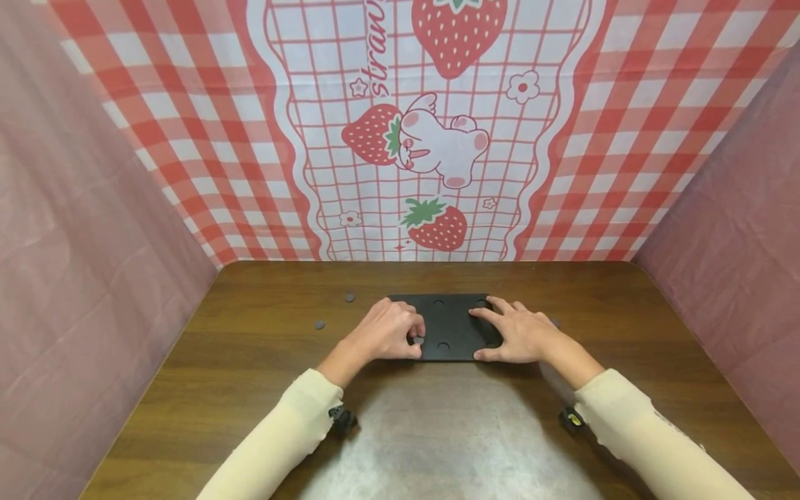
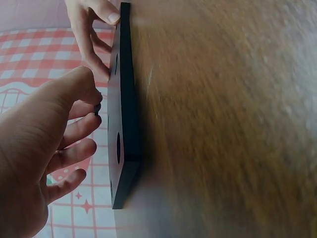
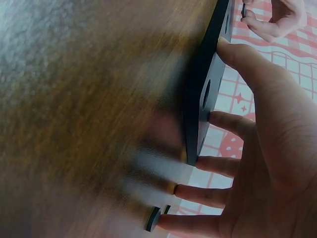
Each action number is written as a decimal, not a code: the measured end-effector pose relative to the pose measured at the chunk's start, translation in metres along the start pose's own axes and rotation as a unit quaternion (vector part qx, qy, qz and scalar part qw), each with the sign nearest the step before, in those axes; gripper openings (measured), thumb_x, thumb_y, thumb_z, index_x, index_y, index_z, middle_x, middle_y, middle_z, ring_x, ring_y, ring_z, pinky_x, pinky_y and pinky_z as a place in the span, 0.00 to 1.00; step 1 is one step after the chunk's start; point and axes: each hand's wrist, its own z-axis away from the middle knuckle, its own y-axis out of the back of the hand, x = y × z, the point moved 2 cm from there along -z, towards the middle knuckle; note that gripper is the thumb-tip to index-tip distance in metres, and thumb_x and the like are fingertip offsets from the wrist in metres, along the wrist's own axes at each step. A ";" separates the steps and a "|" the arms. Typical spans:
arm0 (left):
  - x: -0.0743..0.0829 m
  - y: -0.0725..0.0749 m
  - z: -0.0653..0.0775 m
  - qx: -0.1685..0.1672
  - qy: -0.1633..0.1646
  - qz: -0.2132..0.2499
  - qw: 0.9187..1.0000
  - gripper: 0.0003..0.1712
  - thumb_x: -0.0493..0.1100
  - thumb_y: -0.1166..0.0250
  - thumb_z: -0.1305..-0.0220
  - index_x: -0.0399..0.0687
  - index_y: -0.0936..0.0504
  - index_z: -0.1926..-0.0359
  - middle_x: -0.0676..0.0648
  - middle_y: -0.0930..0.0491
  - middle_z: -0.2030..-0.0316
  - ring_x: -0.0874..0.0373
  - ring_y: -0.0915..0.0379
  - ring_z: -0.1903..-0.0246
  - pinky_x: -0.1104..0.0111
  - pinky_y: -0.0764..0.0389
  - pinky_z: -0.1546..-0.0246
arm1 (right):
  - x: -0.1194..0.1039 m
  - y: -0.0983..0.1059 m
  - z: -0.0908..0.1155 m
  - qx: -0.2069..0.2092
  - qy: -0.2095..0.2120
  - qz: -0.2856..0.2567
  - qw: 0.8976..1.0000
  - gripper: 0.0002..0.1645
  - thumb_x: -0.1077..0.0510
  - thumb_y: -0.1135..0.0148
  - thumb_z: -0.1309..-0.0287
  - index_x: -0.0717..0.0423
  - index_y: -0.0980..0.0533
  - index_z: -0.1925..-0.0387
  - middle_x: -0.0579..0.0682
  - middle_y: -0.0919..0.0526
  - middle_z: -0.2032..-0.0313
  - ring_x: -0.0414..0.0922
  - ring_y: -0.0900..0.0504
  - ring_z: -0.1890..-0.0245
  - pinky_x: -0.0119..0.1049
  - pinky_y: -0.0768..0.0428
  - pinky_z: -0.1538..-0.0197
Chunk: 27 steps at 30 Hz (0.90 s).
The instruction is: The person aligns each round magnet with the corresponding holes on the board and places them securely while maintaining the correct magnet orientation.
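Note:
A flat black board (image 1: 453, 323) with shallow round recesses lies on the table. Over its left end, my left hand (image 1: 390, 330) pinches a small dark disc (image 2: 97, 108) between thumb and index finger, a little above the surface. My right hand (image 1: 521, 335) rests at the right end with fingers spread. Its thumb touches the board's near edge, and other fingertips reach onto the top and the side. In the right wrist view another disc (image 3: 153, 219) stands by the tip of its little finger, with a further disc (image 3: 167, 209) just behind.
On the wooden table (image 1: 437, 430), two loose discs lie left of the board, one farther back (image 1: 350, 298) and one nearer (image 1: 320, 324). A strawberry-patterned cloth (image 1: 431, 139) hangs at the back edge. Pink curtains (image 1: 737, 229) flank both sides.

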 end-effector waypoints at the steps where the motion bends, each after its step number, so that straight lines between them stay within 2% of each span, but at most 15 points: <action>1: 0.000 0.000 0.000 0.002 -0.001 0.000 1.000 0.07 0.53 0.22 0.43 0.61 0.06 0.64 0.60 0.11 0.69 0.64 0.17 0.67 0.67 0.25 0.61 | 0.000 0.000 0.000 0.000 0.000 0.000 1.000 0.58 0.20 0.28 0.39 0.36 0.32 0.14 0.65 0.37 0.14 0.73 0.24 0.25 0.75 0.16 0.46; 6: 0.001 -0.002 -0.002 0.003 0.000 0.001 1.000 0.07 0.53 0.21 0.43 0.62 0.06 0.63 0.60 0.11 0.68 0.64 0.16 0.66 0.67 0.23 0.60 | 0.000 0.001 -0.001 0.000 -0.001 0.000 1.000 0.58 0.20 0.28 0.39 0.36 0.32 0.14 0.65 0.36 0.14 0.73 0.24 0.25 0.75 0.17 0.44; 11: 0.003 -0.004 -0.005 -0.007 0.004 0.008 1.000 0.08 0.54 0.22 0.42 0.61 0.05 0.62 0.60 0.10 0.67 0.64 0.16 0.65 0.68 0.25 0.60 | 0.000 0.000 -0.001 -0.003 -0.002 0.003 1.000 0.58 0.20 0.28 0.39 0.36 0.32 0.14 0.65 0.36 0.14 0.72 0.24 0.25 0.75 0.17 0.45; 16: 0.004 -0.007 -0.007 -0.007 0.002 0.031 1.000 0.09 0.54 0.22 0.42 0.60 0.05 0.62 0.59 0.10 0.67 0.62 0.16 0.65 0.64 0.23 0.60 | 0.000 0.000 -0.001 -0.006 -0.005 0.005 1.000 0.58 0.20 0.28 0.39 0.36 0.33 0.14 0.65 0.36 0.14 0.72 0.24 0.25 0.74 0.16 0.45; 19: -0.003 -0.023 -0.009 0.009 -0.012 0.030 0.999 0.09 0.55 0.25 0.43 0.62 0.06 0.62 0.60 0.12 0.67 0.62 0.17 0.66 0.61 0.24 0.61 | 0.000 0.000 -0.001 -0.007 -0.005 0.004 1.000 0.58 0.20 0.28 0.39 0.36 0.33 0.14 0.65 0.36 0.14 0.72 0.24 0.24 0.74 0.16 0.45; 23: -0.008 -0.036 -0.013 0.013 -0.020 0.039 0.999 0.10 0.57 0.26 0.43 0.64 0.07 0.62 0.62 0.13 0.68 0.64 0.19 0.66 0.59 0.24 0.62 | 0.000 0.000 -0.001 -0.006 -0.003 0.001 1.000 0.58 0.20 0.28 0.39 0.36 0.33 0.14 0.65 0.37 0.13 0.72 0.24 0.24 0.75 0.17 0.45; 24: -0.006 -0.033 -0.013 0.006 -0.018 0.044 0.999 0.10 0.57 0.25 0.43 0.64 0.06 0.62 0.62 0.12 0.67 0.64 0.18 0.65 0.59 0.23 0.61 | 0.000 0.000 -0.001 -0.006 -0.003 0.001 1.000 0.58 0.20 0.28 0.39 0.36 0.33 0.14 0.65 0.37 0.13 0.72 0.24 0.24 0.75 0.17 0.45; 27: -0.009 -0.040 -0.016 0.004 -0.016 0.049 0.999 0.10 0.58 0.25 0.43 0.65 0.06 0.61 0.62 0.12 0.67 0.65 0.18 0.65 0.57 0.23 0.62 | 0.001 0.000 -0.001 -0.006 -0.001 0.001 1.000 0.59 0.19 0.28 0.39 0.36 0.33 0.14 0.65 0.37 0.13 0.73 0.25 0.24 0.75 0.17 0.45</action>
